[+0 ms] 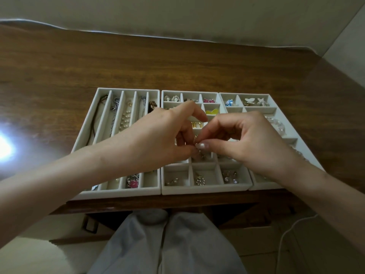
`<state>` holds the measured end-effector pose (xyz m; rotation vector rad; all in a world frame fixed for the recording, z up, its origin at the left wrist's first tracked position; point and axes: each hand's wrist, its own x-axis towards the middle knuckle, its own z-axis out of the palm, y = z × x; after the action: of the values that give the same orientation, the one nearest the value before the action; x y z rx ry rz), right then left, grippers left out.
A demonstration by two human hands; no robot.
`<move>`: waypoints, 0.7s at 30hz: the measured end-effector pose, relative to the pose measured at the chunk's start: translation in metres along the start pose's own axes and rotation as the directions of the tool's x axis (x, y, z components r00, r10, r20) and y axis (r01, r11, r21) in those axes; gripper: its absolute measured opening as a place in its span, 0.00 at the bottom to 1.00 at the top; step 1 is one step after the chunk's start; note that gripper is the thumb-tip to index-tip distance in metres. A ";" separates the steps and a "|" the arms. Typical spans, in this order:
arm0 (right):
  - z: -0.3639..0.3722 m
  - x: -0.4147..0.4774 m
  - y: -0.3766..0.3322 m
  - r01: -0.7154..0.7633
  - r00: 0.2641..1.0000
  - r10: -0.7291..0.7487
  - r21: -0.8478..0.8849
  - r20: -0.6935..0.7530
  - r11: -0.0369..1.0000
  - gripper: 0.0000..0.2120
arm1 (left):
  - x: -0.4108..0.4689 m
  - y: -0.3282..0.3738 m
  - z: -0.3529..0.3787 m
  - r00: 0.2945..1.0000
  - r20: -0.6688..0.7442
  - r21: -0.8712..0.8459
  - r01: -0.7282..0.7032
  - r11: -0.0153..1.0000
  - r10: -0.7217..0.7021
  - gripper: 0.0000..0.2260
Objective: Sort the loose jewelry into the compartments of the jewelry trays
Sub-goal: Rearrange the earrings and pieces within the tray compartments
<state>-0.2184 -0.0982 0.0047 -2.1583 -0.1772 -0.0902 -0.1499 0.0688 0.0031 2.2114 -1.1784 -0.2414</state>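
Wooden table (pixel 138 66), hands above middle tray (pixel 205 189).
Fingertips of left hand (pixel 158 139) and right hand (pixel 246 141) meet, pinching tiny jewelry piece (pixel 196 139) between them.

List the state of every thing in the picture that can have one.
left hand, pinches the small jewelry piece over the middle tray.
right hand, pinches the same piece from the other side.
small jewelry piece, held between both hands, not in a compartment.
left tray, long compartments, most hold chains.
middle tray, many compartments filled, partly hidden.
right tray, some compartments filled.
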 end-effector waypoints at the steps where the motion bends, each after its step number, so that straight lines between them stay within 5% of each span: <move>1: 0.000 0.000 0.000 -0.006 1.000 0.006 -0.001 0.009 1.000 0.06 | 0.000 0.000 0.000 1.000 -0.005 0.020 -0.008 1.000 0.008 0.23; 12: -0.003 0.000 -0.003 -0.029 0.999 0.029 -0.015 0.016 0.999 0.08 | -0.001 0.001 -0.005 1.000 -0.006 -0.086 0.007 0.996 -0.007 0.22; 21: -0.008 -0.015 -0.008 0.005 0.981 0.051 -0.288 0.185 0.958 0.07 | -0.003 -0.002 -0.007 0.997 0.075 -0.201 0.033 0.979 -0.019 0.13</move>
<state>-0.2346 -0.1017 0.0139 -2.4597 -0.2630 0.1128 -0.1472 0.0749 0.0077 2.0560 -1.1116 -0.4362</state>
